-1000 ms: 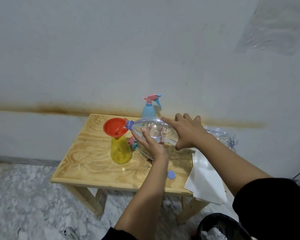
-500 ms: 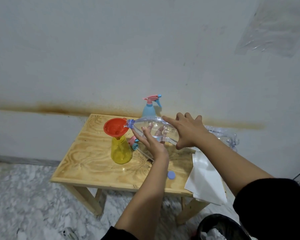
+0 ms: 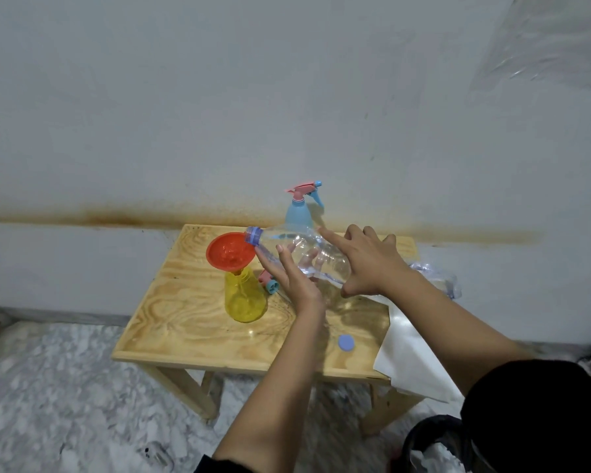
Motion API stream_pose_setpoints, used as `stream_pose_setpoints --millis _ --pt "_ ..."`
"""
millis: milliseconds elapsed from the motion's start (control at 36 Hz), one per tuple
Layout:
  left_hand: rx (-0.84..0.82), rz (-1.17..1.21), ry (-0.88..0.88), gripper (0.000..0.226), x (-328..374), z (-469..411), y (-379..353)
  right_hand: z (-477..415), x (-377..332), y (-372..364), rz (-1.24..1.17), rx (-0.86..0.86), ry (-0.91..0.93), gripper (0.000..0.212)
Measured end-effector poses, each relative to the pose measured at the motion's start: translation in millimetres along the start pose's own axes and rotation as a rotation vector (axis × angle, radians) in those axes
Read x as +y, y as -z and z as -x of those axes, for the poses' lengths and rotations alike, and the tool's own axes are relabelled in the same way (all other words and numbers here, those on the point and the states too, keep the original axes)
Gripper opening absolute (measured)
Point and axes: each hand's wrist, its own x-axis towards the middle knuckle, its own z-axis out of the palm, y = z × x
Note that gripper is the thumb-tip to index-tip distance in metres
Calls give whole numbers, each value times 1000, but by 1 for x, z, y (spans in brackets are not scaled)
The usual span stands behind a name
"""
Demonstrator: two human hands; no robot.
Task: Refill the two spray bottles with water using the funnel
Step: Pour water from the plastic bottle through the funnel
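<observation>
Both hands clasp my jug (image 3: 307, 257): left hand (image 3: 296, 283) beneath, right hand (image 3: 365, 264) on top. Long axis points ten o'clock, mouth over funnel (image 3: 231, 251) seated in yellow bottle (image 3: 244, 298); left nearer.

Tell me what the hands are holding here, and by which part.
Both hold the clear water bottle, tipped toward the funnel: left hand beneath its shoulder, right hand over its body.
</observation>
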Motion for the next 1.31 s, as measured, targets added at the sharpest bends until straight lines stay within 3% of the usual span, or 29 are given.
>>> stream_pose_setpoints --millis 389,917,1306 --pt "-169 -168 -146 53 -3 -9 -16 3 21 -35 -332 81 -95 109" --pt "-676 -575 -482 66 -18 -32 -102 -22 81 -62 -1031 397 -207 124" --pt "-865 -760 -495 73 -43 -33 -116 -28 99 -78 -1088 489 -335 117"
